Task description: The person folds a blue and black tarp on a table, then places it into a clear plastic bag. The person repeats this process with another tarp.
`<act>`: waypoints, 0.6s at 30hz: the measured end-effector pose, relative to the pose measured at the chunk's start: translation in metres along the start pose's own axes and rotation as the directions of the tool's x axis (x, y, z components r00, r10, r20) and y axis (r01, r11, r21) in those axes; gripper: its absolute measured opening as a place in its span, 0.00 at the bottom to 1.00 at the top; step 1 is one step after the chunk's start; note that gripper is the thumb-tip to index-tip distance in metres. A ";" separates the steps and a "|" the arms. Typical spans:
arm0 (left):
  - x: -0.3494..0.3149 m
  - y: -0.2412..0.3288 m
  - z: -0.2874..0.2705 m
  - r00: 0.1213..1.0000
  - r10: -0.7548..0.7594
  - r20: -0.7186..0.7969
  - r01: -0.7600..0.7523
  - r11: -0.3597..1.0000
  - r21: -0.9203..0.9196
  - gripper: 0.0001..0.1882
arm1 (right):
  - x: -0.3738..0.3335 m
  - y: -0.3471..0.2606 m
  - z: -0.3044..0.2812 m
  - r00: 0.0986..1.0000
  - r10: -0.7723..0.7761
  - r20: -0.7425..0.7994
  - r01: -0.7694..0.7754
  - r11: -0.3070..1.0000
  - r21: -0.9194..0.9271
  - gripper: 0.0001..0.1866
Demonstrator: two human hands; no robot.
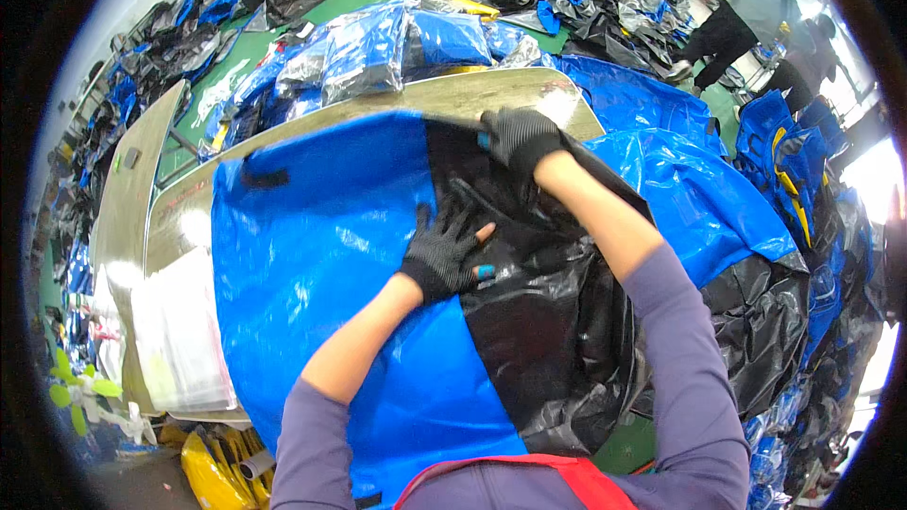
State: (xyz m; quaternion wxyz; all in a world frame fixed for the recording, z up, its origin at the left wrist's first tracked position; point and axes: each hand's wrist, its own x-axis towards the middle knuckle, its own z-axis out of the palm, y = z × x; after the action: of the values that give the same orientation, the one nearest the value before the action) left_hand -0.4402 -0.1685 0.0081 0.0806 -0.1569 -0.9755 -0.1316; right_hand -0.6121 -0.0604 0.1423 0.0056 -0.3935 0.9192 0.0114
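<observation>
A large glossy sheet of blue and black tarpaulin (321,274) covers most of the table in front of me, blue on the left and black on the right. Across the seam between the two colours, my left hand (444,253), in a dark striped glove, lies flat with its fingers spread. A bare fingertip and a bit of blue show on it. Farther off, my right hand (518,137), gloved alike, has its fingers curled over the sheet's far black edge. That edge is slightly lifted, and the black part is creased below it. A dark patch (266,178) marks the blue far-left corner.
Clear-wrapped blue packs (364,52) are heaped past the table's far edge (472,85). More blue sheets (690,194) lie at the right. At the left are clear plastic bags (179,335); yellow material (210,472) sits below. People (751,5) are at the far right.
</observation>
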 end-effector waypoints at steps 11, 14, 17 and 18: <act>-0.174 -0.143 -0.032 0.932 -0.262 -0.252 0.271 0.963 0.003 0.28 | -0.170 0.039 0.102 0.844 -0.527 0.103 0.535 0.841 -0.082 0.24; -0.257 -0.170 -0.123 0.669 -0.488 -0.561 0.524 0.845 -0.110 0.25 | -0.166 0.040 0.120 0.839 -0.540 0.064 0.543 0.838 -0.047 0.23; -0.268 -0.173 -0.222 0.325 -0.387 -0.863 0.545 0.822 -0.164 0.21 | -0.143 0.016 0.089 0.795 -0.525 0.303 0.571 0.817 -0.084 0.24; -0.255 -0.168 -0.239 0.369 -0.332 -0.868 0.538 0.838 -0.092 0.20 | -0.135 0.006 0.072 0.722 -0.475 0.502 0.596 0.796 -0.103 0.24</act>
State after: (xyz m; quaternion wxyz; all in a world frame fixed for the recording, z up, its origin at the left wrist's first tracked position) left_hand -0.2282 -0.4621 0.1460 0.5306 0.2033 -0.8161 -0.1057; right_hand -0.5233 0.0431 0.0734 0.1708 -0.6276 0.7271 0.2196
